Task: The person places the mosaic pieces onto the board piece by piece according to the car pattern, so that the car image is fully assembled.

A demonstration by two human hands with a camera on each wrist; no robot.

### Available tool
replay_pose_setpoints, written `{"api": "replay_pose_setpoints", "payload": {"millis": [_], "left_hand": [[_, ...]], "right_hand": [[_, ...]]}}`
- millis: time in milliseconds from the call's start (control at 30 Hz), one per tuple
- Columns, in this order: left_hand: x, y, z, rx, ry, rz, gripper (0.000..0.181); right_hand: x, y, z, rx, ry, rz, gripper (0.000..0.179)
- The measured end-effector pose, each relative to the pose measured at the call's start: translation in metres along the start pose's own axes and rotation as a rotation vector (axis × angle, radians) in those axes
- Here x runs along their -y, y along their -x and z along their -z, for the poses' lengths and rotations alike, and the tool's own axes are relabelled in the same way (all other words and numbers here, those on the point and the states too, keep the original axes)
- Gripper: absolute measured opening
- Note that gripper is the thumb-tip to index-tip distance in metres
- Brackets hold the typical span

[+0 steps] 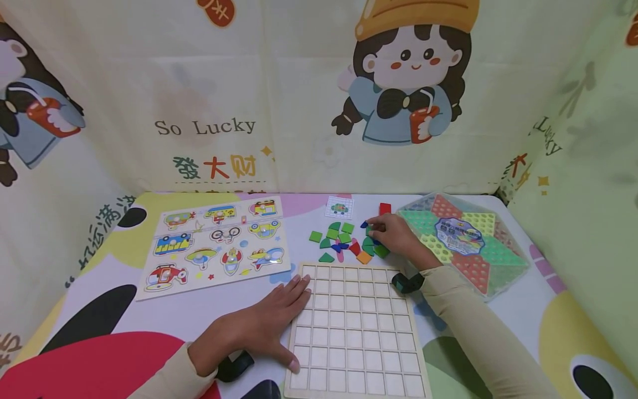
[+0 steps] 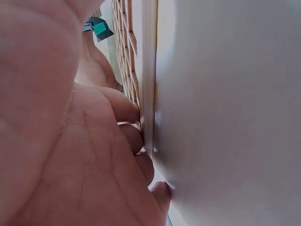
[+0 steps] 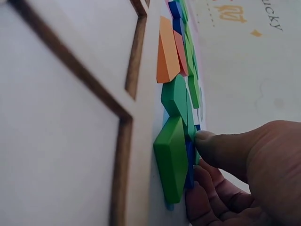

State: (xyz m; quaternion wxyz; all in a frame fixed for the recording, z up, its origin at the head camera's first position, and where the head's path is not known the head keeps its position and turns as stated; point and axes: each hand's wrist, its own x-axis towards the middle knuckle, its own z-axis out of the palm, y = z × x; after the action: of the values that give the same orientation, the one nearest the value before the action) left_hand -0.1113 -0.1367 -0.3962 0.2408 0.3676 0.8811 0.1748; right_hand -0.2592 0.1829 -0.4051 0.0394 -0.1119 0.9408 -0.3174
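My left hand lies spread along the left side of a wooden grid board, fingertips at its upper left edge and thumb lower on the frame. In the left wrist view, the fingers bend against the board's side. Beyond the board's top right corner, my right hand pinches a small blue piece between thumb and fingertips. Right beneath these fingers lie green pieces, seen beside the thumb in the right wrist view. An orange piece lies close to the board.
Several loose coloured pieces spread behind the board, with a picture card and a red block farther back. A vehicle puzzle board lies left. To the right is a hexagonal game board in clear plastic, beside the right forearm.
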Motion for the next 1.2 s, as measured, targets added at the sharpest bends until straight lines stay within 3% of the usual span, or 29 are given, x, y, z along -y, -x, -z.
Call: {"api": "replay_pose_setpoints", "payload": {"millis": [400, 867, 1200], "left_hand": [[-0.0018, 0.0001, 0.0009, 0.003, 0.005, -0.002, 0.121], [0.0002, -0.0008, -0.0007, 0.002, 0.012, -0.013, 0.122], [-0.0005, -0.0002, 0.0006, 0.013, 0.021, 0.0, 0.121]], "right_hand": [[0.0047, 0.001, -0.0002, 0.029, -0.015, -0.099, 0.028], [0.004, 0.0014, -0.0041, -0.021, -0.057, -0.088, 0.019], [0.0021, 0.005, 0.0023, -0.004, -0.129, -0.084, 0.018]]}}
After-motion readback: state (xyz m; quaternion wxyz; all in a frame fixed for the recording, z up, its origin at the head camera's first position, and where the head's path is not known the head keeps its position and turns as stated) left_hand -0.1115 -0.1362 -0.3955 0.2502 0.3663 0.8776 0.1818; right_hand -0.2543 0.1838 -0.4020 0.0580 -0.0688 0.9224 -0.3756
